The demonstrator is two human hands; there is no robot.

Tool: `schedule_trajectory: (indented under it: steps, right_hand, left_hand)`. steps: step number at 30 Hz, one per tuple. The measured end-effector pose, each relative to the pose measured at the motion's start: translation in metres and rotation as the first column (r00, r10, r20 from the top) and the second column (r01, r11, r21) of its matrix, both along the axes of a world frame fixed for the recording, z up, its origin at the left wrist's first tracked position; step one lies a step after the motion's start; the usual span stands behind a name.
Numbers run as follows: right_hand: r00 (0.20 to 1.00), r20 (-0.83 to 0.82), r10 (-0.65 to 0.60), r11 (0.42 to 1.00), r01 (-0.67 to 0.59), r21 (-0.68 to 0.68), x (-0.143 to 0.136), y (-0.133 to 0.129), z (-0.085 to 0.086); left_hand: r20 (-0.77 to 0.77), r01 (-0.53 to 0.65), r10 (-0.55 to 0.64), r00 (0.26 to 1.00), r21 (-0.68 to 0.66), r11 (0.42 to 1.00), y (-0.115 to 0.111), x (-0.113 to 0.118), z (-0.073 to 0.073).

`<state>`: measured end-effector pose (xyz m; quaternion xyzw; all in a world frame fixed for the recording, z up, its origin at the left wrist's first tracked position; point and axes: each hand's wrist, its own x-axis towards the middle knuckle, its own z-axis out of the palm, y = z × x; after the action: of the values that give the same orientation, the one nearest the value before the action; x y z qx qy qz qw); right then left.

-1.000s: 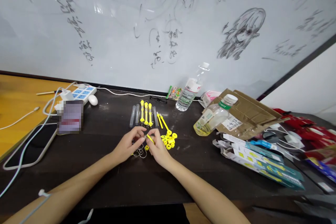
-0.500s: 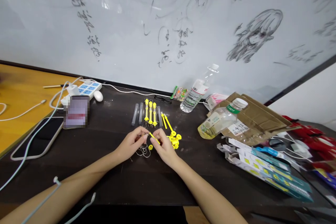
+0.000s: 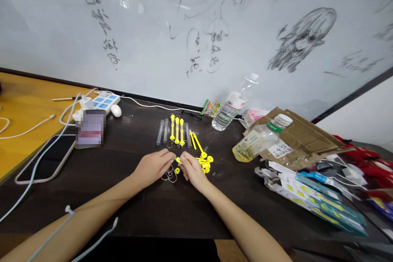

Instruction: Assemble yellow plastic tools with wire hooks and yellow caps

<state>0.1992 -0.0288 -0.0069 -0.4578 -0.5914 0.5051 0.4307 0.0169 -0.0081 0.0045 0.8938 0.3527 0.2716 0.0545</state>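
Note:
My right hand [image 3: 193, 168] pinches a small yellow piece [image 3: 178, 160] near the middle of the dark table. Against its left end, the fingertips of my left hand [image 3: 155, 166] are closed; what they hold is too small to make out. Below the fingers lie looped thin wires [image 3: 169, 175] and a yellow ring [image 3: 177, 170]. Just right of my right hand is a pile of yellow spools [image 3: 206, 164]. Beyond the hands stand in a row clear tubes [image 3: 160, 132], several yellow-capped tubes [image 3: 177, 130] and two yellow rods [image 3: 198, 143].
At left are a phone [image 3: 46, 159], a second phone with blurred screen [image 3: 90, 129], a power strip [image 3: 106, 101] and a white mouse [image 3: 116, 110]. Rightward are a water bottle [image 3: 229, 110], a yellow drink bottle [image 3: 254, 143], cardboard [image 3: 310, 131] and a teal box [image 3: 322, 204].
The yellow stick between my fingers now shows as a shorter piece, turned more level. My left hand has rolled over, with its back more toward the camera. The view has shifted slightly.

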Motion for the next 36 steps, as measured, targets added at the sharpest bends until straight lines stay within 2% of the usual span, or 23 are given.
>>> schedule_trajectory:
  steps: [3, 6, 8, 10, 13, 16, 19, 22, 29, 32, 36]
  right_hand:
    - [0.981, -0.194, 0.019, 0.983, -0.054, -0.175, -0.002, 0.001, 0.002]
    - [0.933, -0.356, 0.045, 0.938, -0.163, -0.307, -0.001, 0.0, 0.008]
    - [0.904, -0.416, 0.102, 0.895, -0.265, -0.358, 0.0, 0.0, 0.009]
    - [0.898, -0.415, 0.146, 0.878, -0.311, -0.363, 0.0, 0.0, 0.008]
    - [0.955, -0.27, 0.125, 0.944, -0.198, -0.264, -0.001, -0.001, 0.005]
    - [0.998, -0.041, 0.055, 0.998, -0.057, -0.04, -0.003, -0.005, 0.004]
    - [0.981, 0.195, 0.011, 0.982, -0.048, 0.185, -0.003, -0.01, 0.006]
    - [0.942, 0.334, -0.035, 0.958, -0.063, 0.278, -0.001, -0.012, 0.006]
    - [0.856, 0.492, -0.158, 0.909, -0.068, 0.411, 0.003, -0.008, 0.004]
    - [0.872, 0.461, -0.166, 0.891, -0.068, 0.449, 0.004, -0.007, 0.006]
    - [0.919, 0.368, -0.139, 0.899, -0.039, 0.436, 0.004, -0.006, 0.008]
  left_hand:
    - [-0.042, 0.012, -0.009, 0.999, 0.084, 0.996, 0.002, -0.001, -0.001]
    - [-0.036, 0.059, -0.055, 0.998, 0.122, 0.991, 0.003, -0.003, -0.002]
    - [-0.025, 0.08, -0.077, 0.997, 0.138, 0.987, 0.004, -0.004, -0.003]
    - [-0.017, 0.087, -0.085, 0.996, 0.147, 0.985, 0.005, -0.004, -0.004]
    - [-0.015, 0.071, -0.069, 0.997, 0.147, 0.987, 0.005, -0.004, -0.004]
    - [-0.008, 0.034, -0.034, 0.999, 0.124, 0.992, 0.004, -0.004, -0.004]
    - [0.011, 0.006, -0.007, 1.0, 0.104, 0.995, 0.004, -0.003, -0.004]
    - [-0.007, -0.004, 0.005, 1.0, 0.103, 0.995, 0.004, -0.003, -0.004]
    - [-0.069, -0.01, 0.016, 0.997, 0.086, 0.996, 0.003, -0.002, -0.001]
    - [-0.071, 0.001, 0.006, 0.997, 0.099, 0.995, 0.002, -0.002, -0.001]
    - [-0.065, 0.003, 0.006, 0.998, 0.142, 0.99, 0.002, -0.002, -0.001]
